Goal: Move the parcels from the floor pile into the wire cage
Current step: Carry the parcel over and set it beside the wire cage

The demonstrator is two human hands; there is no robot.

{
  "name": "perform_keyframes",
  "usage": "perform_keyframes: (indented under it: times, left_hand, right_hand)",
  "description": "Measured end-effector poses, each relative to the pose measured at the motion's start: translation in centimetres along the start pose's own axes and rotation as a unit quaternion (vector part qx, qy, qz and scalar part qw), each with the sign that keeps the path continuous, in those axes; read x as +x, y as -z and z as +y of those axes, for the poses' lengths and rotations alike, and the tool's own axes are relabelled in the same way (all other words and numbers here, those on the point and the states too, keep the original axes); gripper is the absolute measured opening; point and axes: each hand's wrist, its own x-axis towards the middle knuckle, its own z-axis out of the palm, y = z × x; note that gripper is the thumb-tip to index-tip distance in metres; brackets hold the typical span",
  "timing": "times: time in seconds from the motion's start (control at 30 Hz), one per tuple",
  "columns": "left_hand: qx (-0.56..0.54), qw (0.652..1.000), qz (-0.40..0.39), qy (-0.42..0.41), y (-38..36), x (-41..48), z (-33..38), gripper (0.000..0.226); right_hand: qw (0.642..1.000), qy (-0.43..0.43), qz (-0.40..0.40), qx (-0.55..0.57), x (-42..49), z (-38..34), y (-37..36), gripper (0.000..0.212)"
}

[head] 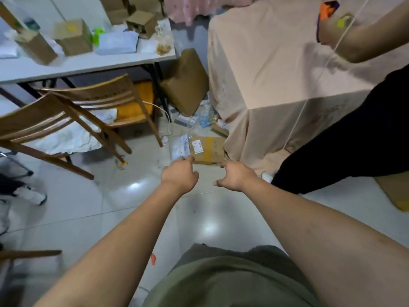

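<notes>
- Both hands held nothing: left hand (179, 176) and right hand (236, 177) set apart, fingers loosely curled, likely to flank a parcel.
- Flat brown cardboard parcel with yellow tape (209, 150) lay on the floor (124, 209) just beyond them.

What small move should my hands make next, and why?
Probably reach slightly further and grip the flat brown cardboard parcel with yellow tape by its near corners. The left hand and right hand are both empty, fingers loosely curled, poised at its near edge, one toward each side. It lies flat on the tiled floor beside a white plastic mailer bag.
</notes>
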Motion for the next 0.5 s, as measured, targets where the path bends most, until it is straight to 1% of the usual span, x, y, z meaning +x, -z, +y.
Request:
perform_keyframes:
  times: [0.13,0.23,0.33,0.5]
  left_hand:
    - [-0.003,0.999,-0.016,0.028,1.3,4.3,-3.0,0.058]
    - [-0.011,0.999,-0.017,0.042,1.7,8.2,-4.3,0.071]
    - [-0.020,0.998,-0.014,0.059,1.8,12.7,-5.2,0.085]
    - [-0.018,0.996,-0.002,0.084,1.6,20.9,-6.4,0.090]
  right_hand:
    - [1.000,0.023,-0.013,-0.006,5.1,-3.4,1.2,0.081]
    - [0.999,0.034,-0.017,-0.005,9.1,-4.2,2.3,0.080]
    - [0.999,0.030,-0.037,0.010,13.6,-3.8,3.5,0.088]
    - [0.998,0.009,-0.062,0.017,22.5,-2.5,5.3,0.099]
